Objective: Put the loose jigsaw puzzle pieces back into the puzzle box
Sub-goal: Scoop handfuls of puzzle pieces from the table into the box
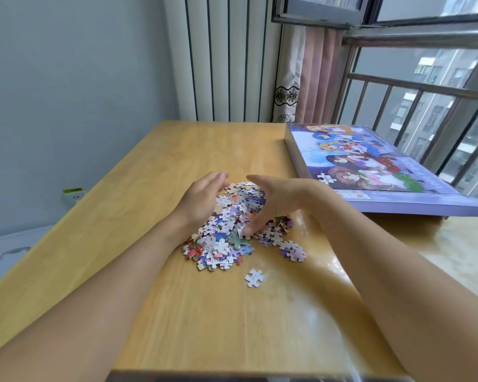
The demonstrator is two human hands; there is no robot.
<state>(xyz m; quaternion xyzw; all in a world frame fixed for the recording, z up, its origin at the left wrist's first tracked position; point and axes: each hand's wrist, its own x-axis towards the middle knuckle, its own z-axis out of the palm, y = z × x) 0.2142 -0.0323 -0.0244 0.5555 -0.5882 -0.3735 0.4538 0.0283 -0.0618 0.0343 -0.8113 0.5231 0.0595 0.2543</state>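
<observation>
— How are the puzzle pieces placed?
— Heaped mid-table, the pile stretched from near-left to far-right; one single piece lies apart, nearer.
— And the hands?
— The pile is flanked by the left hand and right hand, both held open and cupped; nothing is gripped.
— The puzzle box?
— Laid closed at far right, its long axis running away from the viewer.

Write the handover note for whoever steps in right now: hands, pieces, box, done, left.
Left hand: open, cupped against the left side of the puzzle piece pile.
Right hand: open, cupped on the pile's right side, fingertips among the pieces.
Pile sits mid wooden table; one stray piece lies nearer you, a small cluster to the pile's right.
Puzzle box: closed, at the table's far right by the window.
Done: pieces being gathered; none seen boxed.
Left: open the box, move everything in.
</observation>
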